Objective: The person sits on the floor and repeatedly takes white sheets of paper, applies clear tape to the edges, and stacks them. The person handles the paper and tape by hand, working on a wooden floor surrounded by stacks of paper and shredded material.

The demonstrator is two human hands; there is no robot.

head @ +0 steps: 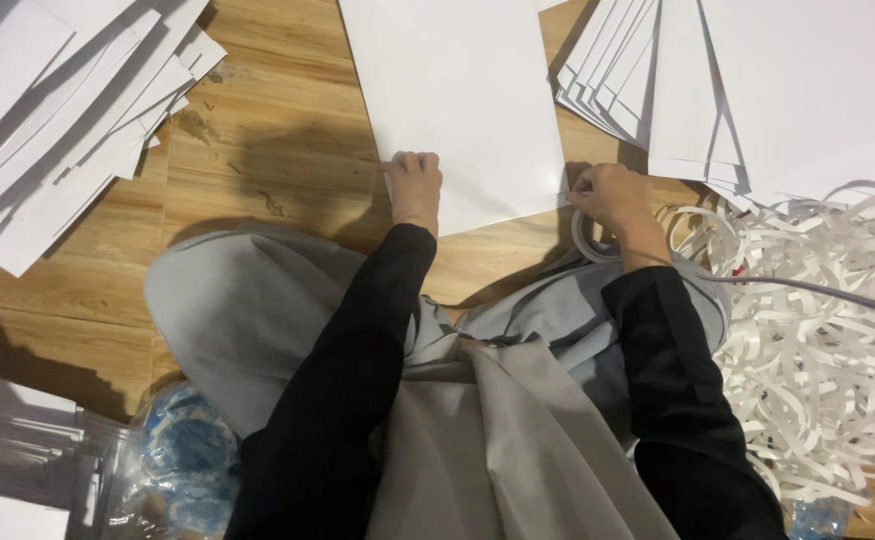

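Observation:
A large white sheet lies on the wooden floor in front of my knees. My left hand presses on its near left edge with fingers curled onto the paper. At the sheet's near right corner my right hand pinches the edge. A roll of white tape hangs around my right wrist. Both arms wear black sleeves over grey clothing.
Fanned stacks of white sheets lie at far left and far right. A heap of white paper strips fills the right side, crossed by a thin cable. A clear plastic bag with blue-patterned contents sits at near left.

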